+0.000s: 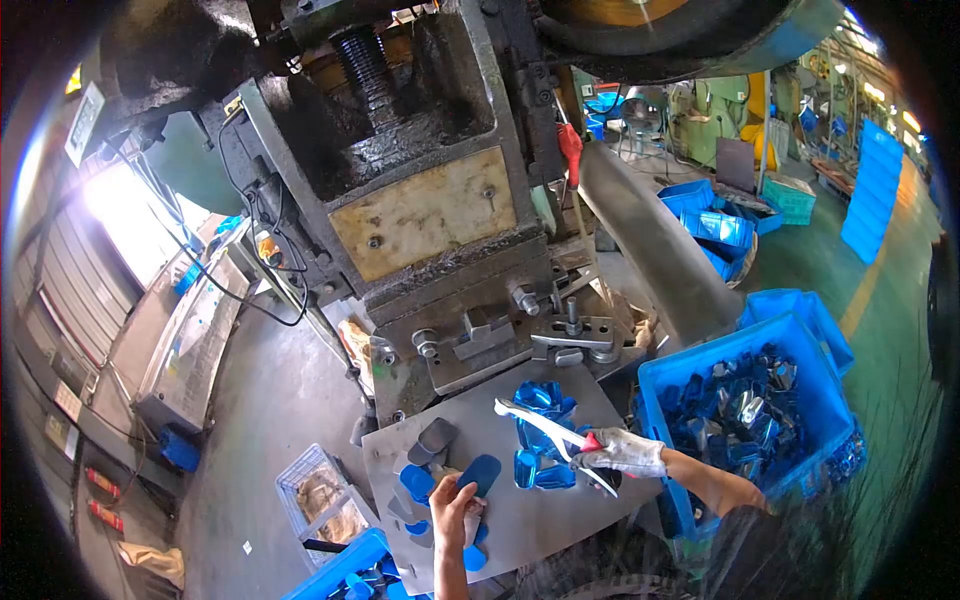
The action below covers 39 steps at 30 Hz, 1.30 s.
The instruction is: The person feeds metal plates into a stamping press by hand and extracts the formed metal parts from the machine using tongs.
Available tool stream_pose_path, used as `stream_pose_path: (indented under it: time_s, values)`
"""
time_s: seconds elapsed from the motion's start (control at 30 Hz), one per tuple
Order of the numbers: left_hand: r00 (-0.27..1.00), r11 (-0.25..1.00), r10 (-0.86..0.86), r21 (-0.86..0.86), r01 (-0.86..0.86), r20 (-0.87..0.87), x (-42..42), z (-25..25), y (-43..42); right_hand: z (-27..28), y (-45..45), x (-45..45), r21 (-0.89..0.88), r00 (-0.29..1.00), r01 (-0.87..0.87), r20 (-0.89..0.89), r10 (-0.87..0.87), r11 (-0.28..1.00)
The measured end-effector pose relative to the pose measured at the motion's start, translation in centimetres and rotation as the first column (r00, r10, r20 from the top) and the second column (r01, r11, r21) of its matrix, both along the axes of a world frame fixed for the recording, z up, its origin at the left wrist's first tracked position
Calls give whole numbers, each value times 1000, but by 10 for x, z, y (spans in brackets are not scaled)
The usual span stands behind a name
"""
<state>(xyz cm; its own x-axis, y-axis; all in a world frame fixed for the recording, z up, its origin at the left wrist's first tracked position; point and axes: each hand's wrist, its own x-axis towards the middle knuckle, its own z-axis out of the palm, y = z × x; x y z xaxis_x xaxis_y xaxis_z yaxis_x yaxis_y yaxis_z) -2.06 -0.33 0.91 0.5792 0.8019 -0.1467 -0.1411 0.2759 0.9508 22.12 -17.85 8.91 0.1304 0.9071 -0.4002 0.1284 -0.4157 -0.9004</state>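
My bare left hand (452, 502) is closed on a flat blue metal piece (481, 475) with rounded ends, just above the steel plate (595, 505). Around it lie several loose blue pieces (416, 483) and a dark grey one (437, 436). My right hand (627, 453), in a whitish glove, grips long pliers (540, 423) with pale jaws and red on the handle. Those jaws point left, over a group of shiny blue formed parts (545, 470) on the plate. The pliers' tip hides part of this group; whether it touches them I cannot tell.
A greasy press (425, 215) stands ahead, its die (482, 335) just beyond the plate. To the right is a blue crate (655, 400) full of shiny parts, under a metal chute (650, 250). Left are a small basket (290, 490) and another blue bin (340, 570).
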Motion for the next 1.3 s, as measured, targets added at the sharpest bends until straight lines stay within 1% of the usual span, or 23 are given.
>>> stream_pose_path:
  time_s: [0.1, 0.13, 0.23, 0.27, 0.37, 0.4, 0.5, 0.53, 0.63, 0.67, 0.77, 0.8, 0.83, 0.9, 0.93, 0.97, 1.03, 1.07, 1.1, 1.13, 1.17, 1.23, 1.3]
  values:
    - [998, 999, 5, -51, -1, 69, -1, -3, -1, -1, 1, -2, 8, 998, -46, 36, 46, 999]
    - [996, 997, 16, -80, -8, 93, -1, -2, -2, 3, -1, -5, 13, 999, -41, -2, 41, 999]
    - [996, 995, 47, -88, -40, 81, 1, 2, -3, 14, 0, -11, -35, 967, -109, 226, 114, 993]
    - [996, 996, 44, -80, -38, 77, 1, -2, -2, 12, 0, -11, -1, 954, -145, 266, 141, 989]
    - [997, 997, 33, -74, -27, 71, 2, -1, -2, 22, -1, -17, -42, 922, -183, 340, 186, 982]
    - [997, 997, 31, -77, -25, 68, 4, 2, -3, 22, -1, -18, -45, 931, -188, 310, 193, 981]
    - [998, 996, 53, -80, -50, 37, 11, 16, -5, 32, -2, -21, 26, 869, -245, 450, 208, 969]
    - [999, 995, 22, -96, -19, 25, 9, 11, -2, 40, -2, -21, -91, 896, -222, 375, 240, 971]
    - [999, 997, 37, -73, -36, 13, 9, -1, -4, 10, -3, -16, -35, 876, -225, 430, 218, 974]
    - [999, 996, 27, -88, -25, 23, 8, -4, -2, 12, -2, -16, -50, 911, -204, 356, 208, 978]
    - [999, 995, 38, -91, -36, 25, 8, -6, -1, 5, 4, -10, -71, 863, -218, 451, 226, 973]
    - [999, 995, 40, -88, -38, 22, 9, -6, -1, 7, 6, -10, -80, 896, -189, 394, 206, 979]
    - [998, 995, 51, -89, -48, 23, 10, -5, -1, 16, 9, -12, -108, 950, -143, 264, 167, 984]
    - [997, 993, 71, -91, -69, 24, 13, -6, -1, 3, 17, -3, -71, 917, -114, 377, 133, 991]
    - [997, 993, 73, -92, -71, 23, 15, -6, -1, -4, 23, 4, -77, 915, -98, 385, 120, 992]
    - [997, 993, 76, -92, -73, 22, 16, -4, -1, -14, 31, 13, -4, 930, -116, 349, 110, 993]
    - [996, 993, 84, -83, -83, 13, 18, -10, 1, -22, 48, 24, 108, 839, -141, 540, 61, 984]
    - [996, 993, 91, -74, -90, 6, 18, -17, 4, -35, 61, 36, 162, 791, -209, 608, 69, 964]
    - [995, 993, 96, -65, -96, -3, 19, -20, 5, -5, 71, 26, 52, 885, -48, 465, 19, 997]
    - [995, 993, 95, -77, -94, 10, 18, -22, 5, -17, 86, 35, 122, 933, -15, 359, -30, 992]
    - [995, 992, 94, -89, -92, 23, 19, -21, 4, -34, 101, 44, 188, 966, 28, 246, -75, 982]
    - [995, 991, 91, -105, -87, 28, 19, -16, 2, -24, 128, 42, 72, 974, 225, -50, -222, 972]
    - [996, 990, 84, -110, -82, 11, 19, -12, 0, -33, 159, 46, 170, 970, 222, 59, -235, 960]
